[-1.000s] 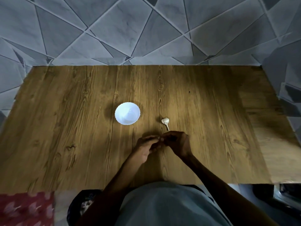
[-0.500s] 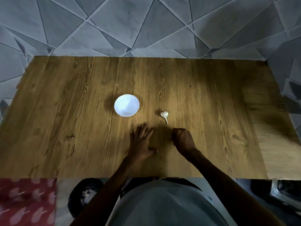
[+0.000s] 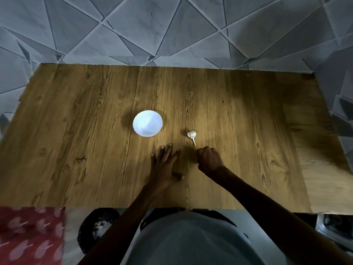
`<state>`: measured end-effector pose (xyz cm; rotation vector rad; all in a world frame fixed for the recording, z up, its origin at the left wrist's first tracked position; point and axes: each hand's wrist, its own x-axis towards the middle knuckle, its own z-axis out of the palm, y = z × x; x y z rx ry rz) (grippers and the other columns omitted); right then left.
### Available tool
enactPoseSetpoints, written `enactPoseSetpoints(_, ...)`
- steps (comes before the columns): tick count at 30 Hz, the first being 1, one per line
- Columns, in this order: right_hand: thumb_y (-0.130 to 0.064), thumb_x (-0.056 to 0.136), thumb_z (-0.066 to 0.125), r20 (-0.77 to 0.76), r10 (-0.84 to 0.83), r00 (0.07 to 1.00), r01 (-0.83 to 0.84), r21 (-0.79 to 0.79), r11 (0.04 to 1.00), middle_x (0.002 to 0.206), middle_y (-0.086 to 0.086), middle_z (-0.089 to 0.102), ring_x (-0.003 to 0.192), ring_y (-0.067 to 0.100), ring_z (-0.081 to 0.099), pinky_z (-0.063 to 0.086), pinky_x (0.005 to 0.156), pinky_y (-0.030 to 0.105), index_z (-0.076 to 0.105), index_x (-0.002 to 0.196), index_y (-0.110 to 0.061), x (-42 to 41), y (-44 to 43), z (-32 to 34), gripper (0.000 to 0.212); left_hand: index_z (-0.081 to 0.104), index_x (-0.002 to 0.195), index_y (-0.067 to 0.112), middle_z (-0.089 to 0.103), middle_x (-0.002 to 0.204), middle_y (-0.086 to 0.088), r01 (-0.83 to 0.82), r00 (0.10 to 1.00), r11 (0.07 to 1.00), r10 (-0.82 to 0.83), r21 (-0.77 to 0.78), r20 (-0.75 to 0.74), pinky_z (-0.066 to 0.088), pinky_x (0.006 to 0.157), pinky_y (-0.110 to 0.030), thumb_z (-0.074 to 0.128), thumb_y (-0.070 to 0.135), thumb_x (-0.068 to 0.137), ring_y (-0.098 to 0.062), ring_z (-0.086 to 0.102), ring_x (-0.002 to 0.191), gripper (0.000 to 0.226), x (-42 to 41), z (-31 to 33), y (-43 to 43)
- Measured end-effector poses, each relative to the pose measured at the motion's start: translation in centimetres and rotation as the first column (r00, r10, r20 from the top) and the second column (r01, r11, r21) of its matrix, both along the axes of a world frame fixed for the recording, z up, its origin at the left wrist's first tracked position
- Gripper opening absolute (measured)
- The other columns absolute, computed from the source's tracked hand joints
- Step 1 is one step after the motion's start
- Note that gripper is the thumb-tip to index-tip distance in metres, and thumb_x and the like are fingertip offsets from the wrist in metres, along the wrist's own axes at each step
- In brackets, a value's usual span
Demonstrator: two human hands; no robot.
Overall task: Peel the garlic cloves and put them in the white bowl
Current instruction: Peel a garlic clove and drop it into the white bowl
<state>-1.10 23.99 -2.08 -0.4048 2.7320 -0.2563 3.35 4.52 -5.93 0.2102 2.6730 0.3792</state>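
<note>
Early stage: the garlic [image 3: 191, 134] lay unpeeled on the table [image 3: 76, 131], right of the apparently empty white bowl [image 3: 147, 123]. Left hand [image 3: 164, 166] rested flat, fingers spread; right hand [image 3: 209, 161] fisted, contents indiscernible.

The table [image 3: 76, 150] was brown wood with dark wavy lines running from 12 to 6 o'clock. The bowl [image 3: 150, 131] was plain white. The garlic [image 3: 191, 134], at 3 o'clock from the bowl, was creamy white with a pale stalk. The floor [image 3: 172, 31] at 12 o'clock was grey, with thin pale lines making triangles. At 7 o'clock was a red cloth [image 3: 28, 236] with pink leaf shapes.
</note>
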Motion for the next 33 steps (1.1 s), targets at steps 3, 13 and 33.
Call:
enactPoseSetpoints(3,-0.01,0.095,0.06,-0.003,-0.002,1.0,0.001,-0.007,1.0,0.107,0.008,0.068,0.098,0.021,0.066,0.05,0.082,0.027,0.064,0.11,-0.007,-0.2,0.2,0.1,0.017,0.003,0.156,0.034,-0.02,0.162,0.004,-0.018,1.0,1.0,0.018,0.013,-0.003,-0.005,0.118,-0.057,0.061,0.066,0.08,-0.026,-0.02,0.148,0.101,-0.1,0.3,0.2)
enactPoseSetpoints(13,-0.014,0.093,0.063,0.025,-0.061,0.998,0.061,0.014,0.998,0.111,0.008,0.069,0.1,0.022,0.068,0.054,0.079,0.026,0.065,0.114,-0.006,-1.8,-1.0,1.3,0.023,0.017,0.154,0.038,-0.004,0.164,0.002,-0.062,0.995,0.997,0.064,0.037,-0.073,0.001,0.12,-0.054,0.064,0.056,0.082,-0.029,-0.006,0.151,0.088,-0.4,0.8,0.7)
enactPoseSetpoints(33,0.005,0.083,0.072,0.196,0.007,0.981,0.133,-0.692,0.709,0.064,-0.008,0.067,0.054,0.005,0.066,0.055,0.055,0.021,0.072,0.076,-0.01,-3.7,1.4,2.8,0.017,0.07,0.104,-0.006,0.073,0.091,-0.022,-0.653,0.663,0.094,0.551,0.752,0.507,0.059,0.074,-0.03,0.073,0.01,0.086,-0.025,0.072,0.08,0.025,-1.2,5.4,5.2)
